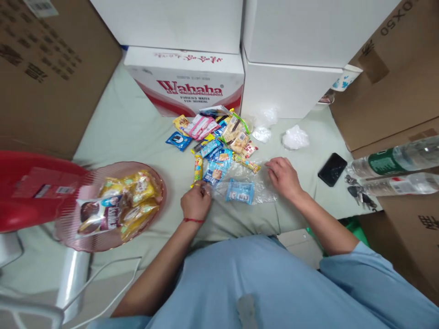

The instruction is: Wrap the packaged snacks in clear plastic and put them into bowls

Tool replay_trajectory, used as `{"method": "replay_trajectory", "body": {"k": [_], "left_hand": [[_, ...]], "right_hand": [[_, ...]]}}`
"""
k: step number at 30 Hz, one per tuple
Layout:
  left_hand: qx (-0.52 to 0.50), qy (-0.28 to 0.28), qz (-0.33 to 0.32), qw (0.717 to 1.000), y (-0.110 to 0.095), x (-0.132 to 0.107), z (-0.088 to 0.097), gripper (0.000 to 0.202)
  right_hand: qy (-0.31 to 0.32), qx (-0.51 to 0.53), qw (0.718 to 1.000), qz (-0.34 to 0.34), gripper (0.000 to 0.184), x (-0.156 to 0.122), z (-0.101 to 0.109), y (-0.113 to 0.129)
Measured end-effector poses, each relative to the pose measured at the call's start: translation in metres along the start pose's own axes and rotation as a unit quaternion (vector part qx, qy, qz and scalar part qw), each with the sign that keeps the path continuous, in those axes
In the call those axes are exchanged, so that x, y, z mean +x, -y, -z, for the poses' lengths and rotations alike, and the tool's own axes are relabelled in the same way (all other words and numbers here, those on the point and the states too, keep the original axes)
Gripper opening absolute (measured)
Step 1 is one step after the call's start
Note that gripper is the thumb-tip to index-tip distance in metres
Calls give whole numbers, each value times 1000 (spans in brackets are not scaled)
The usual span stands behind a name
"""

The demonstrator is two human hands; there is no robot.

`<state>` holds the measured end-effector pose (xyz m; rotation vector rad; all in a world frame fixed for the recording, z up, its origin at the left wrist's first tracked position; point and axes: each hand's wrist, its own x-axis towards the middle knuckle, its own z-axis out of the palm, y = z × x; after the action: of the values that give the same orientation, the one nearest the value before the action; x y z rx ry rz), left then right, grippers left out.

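A clear plastic bag (265, 194) lies spread on the cloth, with a light-blue snack packet (240, 192) in or beneath it; I cannot tell which. At the bag's left edge, my left hand (195, 201) is closed in a pinch, close to a blue-and-white snack packet (213, 174) and a yellow snack stick (198, 168). My right hand (284, 178), fingers bent, grips the bag's upper right edge. Just beyond both hands is a pile of wrapped snacks, among them a pink-and-white packet (202, 126), a biscuit packet (236, 132) and a dark-blue packet (178, 140).
A pink plastic bowl (163, 194) of packaged buns stands left, beside a red object (20, 192). White boxes (185, 87) wall the back. Crumpled plastic (295, 138), a phone (332, 169), keys (360, 194) and water bottles (398, 160) lie right. Cardboard boxes (394, 91) flank the surface.
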<state>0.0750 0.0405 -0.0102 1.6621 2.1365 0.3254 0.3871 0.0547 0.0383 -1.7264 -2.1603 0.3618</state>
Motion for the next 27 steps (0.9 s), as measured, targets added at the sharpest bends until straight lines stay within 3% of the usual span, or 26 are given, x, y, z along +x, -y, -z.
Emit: {"method": "replay_trajectory", "body": {"k": [2, 5, 7, 9, 10, 12, 14, 16, 18, 20, 22, 24, 27], "left_hand": [[-30, 3, 17, 999, -1, 2, 2, 38], [-90, 14, 37, 995, 1, 11, 8, 38], [-113, 26, 41, 992, 4, 17, 13, 41], [-122, 33, 48, 991, 7, 18, 19, 42], [-123, 17, 44, 991, 9, 16, 21, 41], [-107, -71, 3, 992, 11, 3, 25, 40], [-78, -193, -87, 974, 10, -17, 27, 39], [-49, -231, -214, 948, 6, -37, 24, 33], [-25, -167, -348, 922, -3, -50, 17, 32], [-3, -77, -426, 901, -12, -52, 7, 39], [16, -27, -416, 909, -17, -46, -3, 44], [30, -11, -366, 930, -19, -37, -10, 44], [43, -2, -329, 943, -16, -28, -14, 42]], "right_hand": [[27, 38, 995, 86, 35, -4, -1, 17], [142, 78, 968, 194, 36, -12, -16, 42], [187, 55, 963, 186, 37, -13, -30, 52], [191, 36, 971, 141, 40, -11, -42, 55], [184, 35, 975, 118, 41, -9, -46, 55], [175, 42, 979, 91, 42, -5, -50, 54], [183, 47, 978, 90, 42, -4, -51, 54], [196, 45, 974, 99, 43, -4, -50, 56], [205, 47, 972, 107, 43, -5, -48, 57], [210, 63, 969, 117, 41, -3, -46, 57], [215, 85, 965, 121, 38, 3, -44, 55], [200, 86, 971, 103, 36, 15, -42, 53], [122, 33, 990, 61, 38, 39, -40, 51]]}}
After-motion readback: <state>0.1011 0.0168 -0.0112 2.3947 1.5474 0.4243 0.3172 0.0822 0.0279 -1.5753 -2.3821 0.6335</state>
